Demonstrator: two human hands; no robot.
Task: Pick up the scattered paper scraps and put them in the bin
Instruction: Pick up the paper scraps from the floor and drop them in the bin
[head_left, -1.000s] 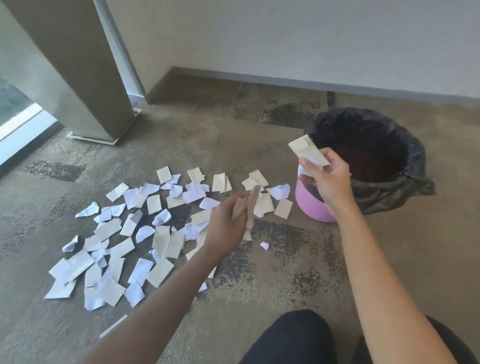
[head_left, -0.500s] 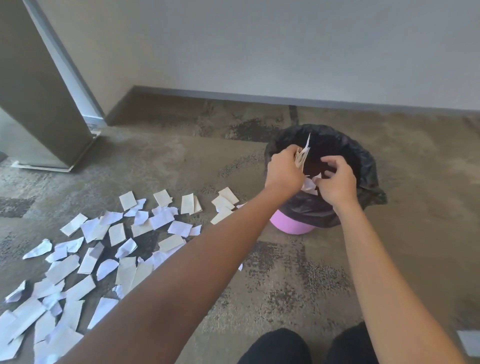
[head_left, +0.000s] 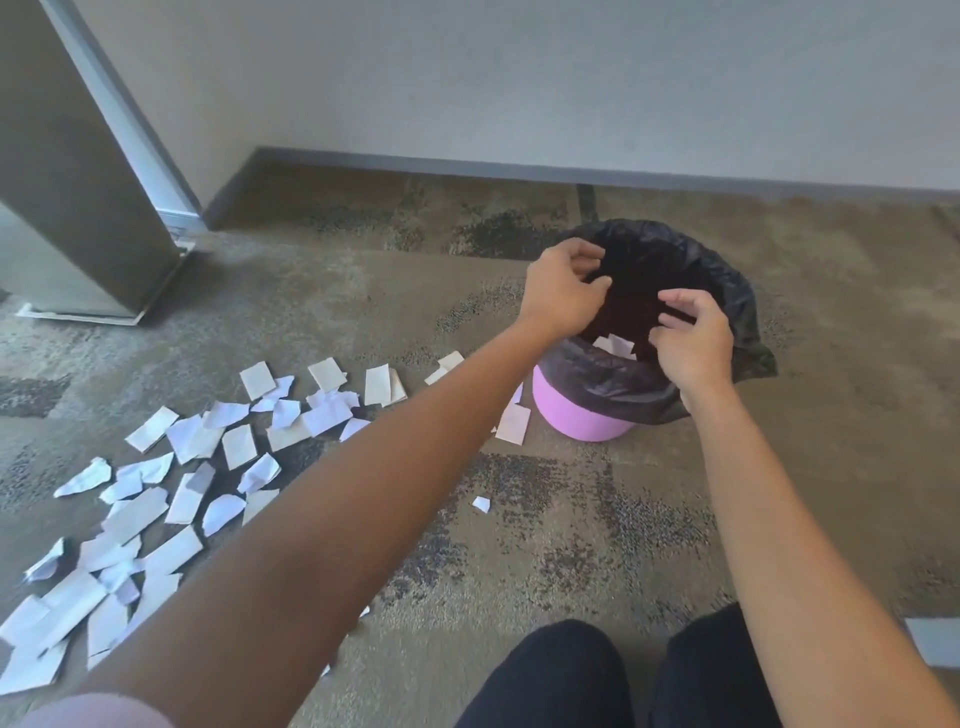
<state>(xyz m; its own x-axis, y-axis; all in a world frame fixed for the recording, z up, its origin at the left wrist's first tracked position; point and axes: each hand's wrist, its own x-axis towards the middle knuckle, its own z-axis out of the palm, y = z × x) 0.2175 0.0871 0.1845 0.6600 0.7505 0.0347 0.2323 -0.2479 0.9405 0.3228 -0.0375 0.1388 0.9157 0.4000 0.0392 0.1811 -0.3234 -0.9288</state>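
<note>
Both grips empty. Left hand and right hand hover over the bin mouth, fingers loosely spread, likely just after a drop. A few scraps visible inside. Main paper scraps lie on the floor at 8–9 o'clock of the bin; left forearm hides some.

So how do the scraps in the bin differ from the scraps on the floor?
The scraps in the bin are few, just two or three showing against the black liner; the scraps on the floor are many. Those in the bin lie bunched together; those on the floor spread wide. Both are pale, torn paper.
</note>
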